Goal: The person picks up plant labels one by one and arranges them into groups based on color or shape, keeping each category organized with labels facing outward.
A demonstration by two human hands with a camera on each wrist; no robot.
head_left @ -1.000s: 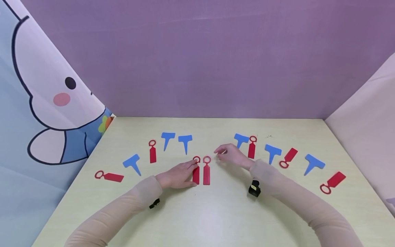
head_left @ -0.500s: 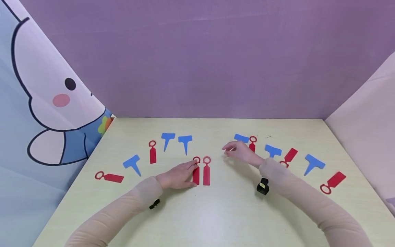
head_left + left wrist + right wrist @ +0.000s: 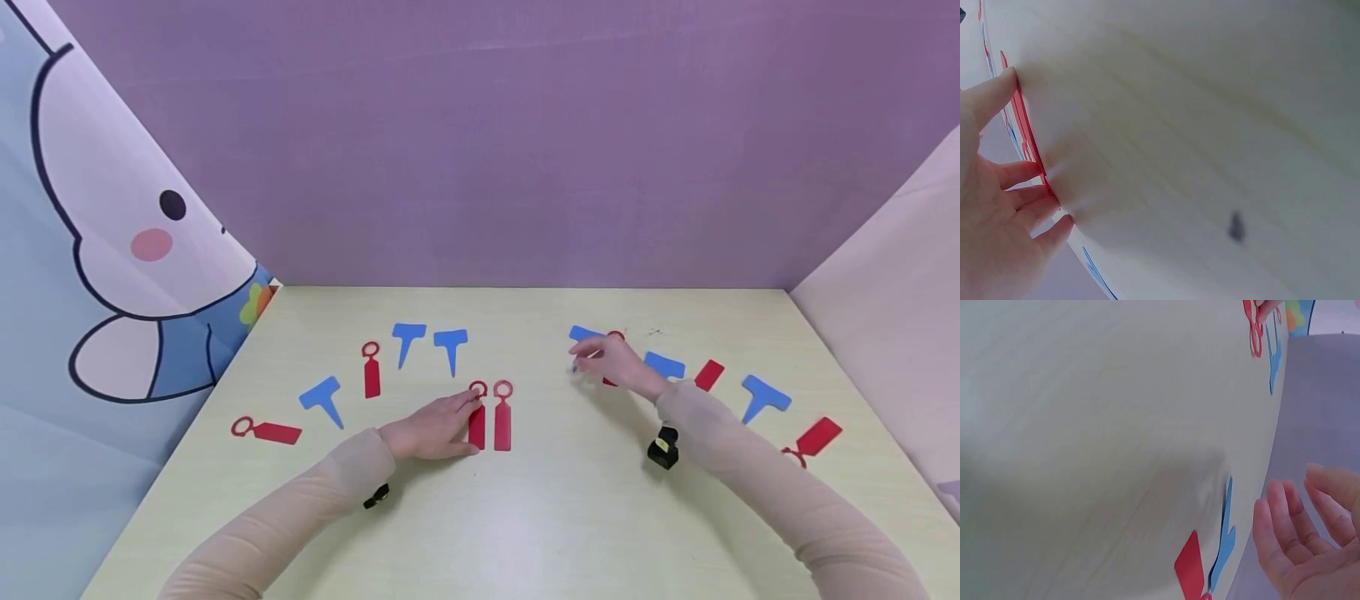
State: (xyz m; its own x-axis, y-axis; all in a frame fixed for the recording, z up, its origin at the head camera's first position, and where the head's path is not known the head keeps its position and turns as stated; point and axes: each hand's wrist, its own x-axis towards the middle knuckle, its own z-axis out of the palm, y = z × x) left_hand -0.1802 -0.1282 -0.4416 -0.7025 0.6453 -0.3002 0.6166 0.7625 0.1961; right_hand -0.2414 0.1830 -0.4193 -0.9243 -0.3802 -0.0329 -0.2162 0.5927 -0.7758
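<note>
In the head view, just below centre, the left hand (image 3: pixel 435 427) spreads its fingers against a red ring-topped tag (image 3: pixel 476 429), unclenched; its twin tag (image 3: pixel 502 427) lies just beside, apart. Right of centre, the right hand (image 3: pixel 618 362), loosely bent, holds nothing near a blue T-shaped marker (image 3: pixel 587 333). Light, even thumb-and-finger pressure should best keep the pair parallel.

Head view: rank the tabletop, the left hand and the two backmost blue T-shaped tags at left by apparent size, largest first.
1. Tabletop
2. Left hand
3. Outer blue tag and inner blue tag: too alike to rank
</note>
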